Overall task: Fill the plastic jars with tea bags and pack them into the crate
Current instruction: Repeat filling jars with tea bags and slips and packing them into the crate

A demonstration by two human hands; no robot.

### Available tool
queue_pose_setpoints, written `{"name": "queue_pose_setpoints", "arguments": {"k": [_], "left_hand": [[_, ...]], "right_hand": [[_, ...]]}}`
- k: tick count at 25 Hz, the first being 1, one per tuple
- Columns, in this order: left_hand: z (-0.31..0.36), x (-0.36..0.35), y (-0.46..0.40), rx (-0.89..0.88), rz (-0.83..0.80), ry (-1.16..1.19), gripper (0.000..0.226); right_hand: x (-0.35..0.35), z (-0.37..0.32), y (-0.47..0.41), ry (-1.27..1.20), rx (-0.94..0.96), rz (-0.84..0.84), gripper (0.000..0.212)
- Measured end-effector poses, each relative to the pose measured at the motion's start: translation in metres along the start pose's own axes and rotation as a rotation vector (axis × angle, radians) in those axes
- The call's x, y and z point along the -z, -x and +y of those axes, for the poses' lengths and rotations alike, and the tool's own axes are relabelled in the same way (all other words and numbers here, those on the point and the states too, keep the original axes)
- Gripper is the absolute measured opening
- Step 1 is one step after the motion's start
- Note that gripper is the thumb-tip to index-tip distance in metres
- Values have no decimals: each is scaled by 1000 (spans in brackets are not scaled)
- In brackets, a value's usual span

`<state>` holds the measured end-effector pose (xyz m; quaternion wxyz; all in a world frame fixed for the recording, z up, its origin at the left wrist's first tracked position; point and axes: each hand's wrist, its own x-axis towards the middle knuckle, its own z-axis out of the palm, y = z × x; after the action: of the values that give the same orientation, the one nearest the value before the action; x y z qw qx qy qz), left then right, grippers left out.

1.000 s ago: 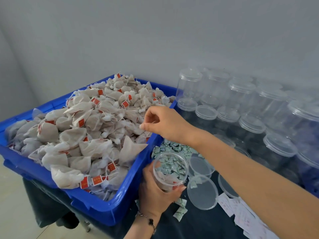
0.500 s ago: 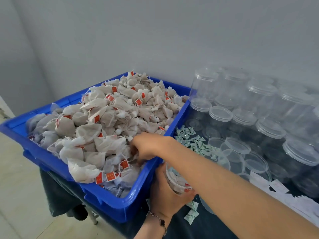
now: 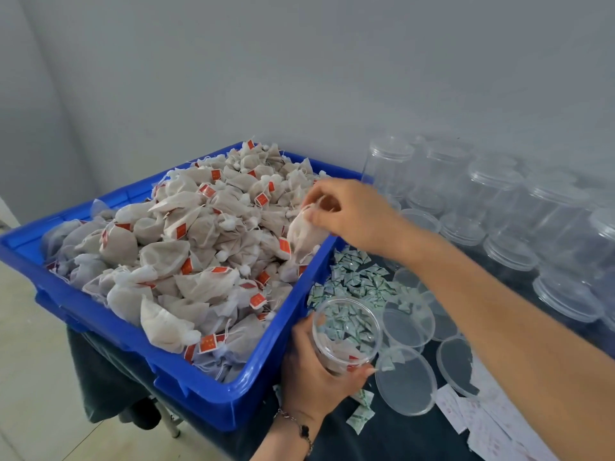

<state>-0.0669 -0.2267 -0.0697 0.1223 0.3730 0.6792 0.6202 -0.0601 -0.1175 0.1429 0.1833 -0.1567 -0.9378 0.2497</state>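
Note:
A blue crate (image 3: 213, 390) on the left is heaped with white tea bags (image 3: 186, 247) bearing red tags. My right hand (image 3: 352, 211) reaches over the crate's right edge and pinches one tea bag (image 3: 304, 232), lifted a little off the pile. My left hand (image 3: 316, 371) grips an open clear plastic jar (image 3: 346, 331) just outside the crate's right wall; a tea bag or two lie in its bottom.
Small green-white sachets (image 3: 356, 281) lie scattered on the dark table beside the crate. Loose clear lids (image 3: 406, 380) sit right of the jar. Several lidded empty jars (image 3: 499, 201) stand at the back right. Paper labels (image 3: 479, 417) lie near the front right.
My right hand went down toward the jar, then back up to the crate's right side, and now lifts a tea bag. The left hand keeps holding the jar by the crate.

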Motion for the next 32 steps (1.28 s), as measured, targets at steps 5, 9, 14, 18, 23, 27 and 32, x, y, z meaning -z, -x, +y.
{"name": "queue_pose_setpoints", "arguments": {"k": [5,9,14,18,23,27,32], "left_hand": [[-1,-2,0,14,29,-21,90],[0,-3,1,-20,64,-58,89],[-3,-4,0,-22,27,-54,90],[-7,-5,-1,42,18,-55,97],[-7,-7,-2,65,11,-13,100],[-6,-5,-1,-20,17,-42,95],[-4,-4,0,-27,21,-8,92]], "right_hand": [[20,-2,34,-124,-90,-96,14],[-3,2,52,350,-95,-584,16],[-40,-22,19,206,23,-364,20],[-95,-15,-13,432,-34,-421,20],[-115,3,-18,365,-123,-491,29],[-92,-3,-15,161,-78,-339,17],[-33,-22,7,-14,-23,-124,8]]}}
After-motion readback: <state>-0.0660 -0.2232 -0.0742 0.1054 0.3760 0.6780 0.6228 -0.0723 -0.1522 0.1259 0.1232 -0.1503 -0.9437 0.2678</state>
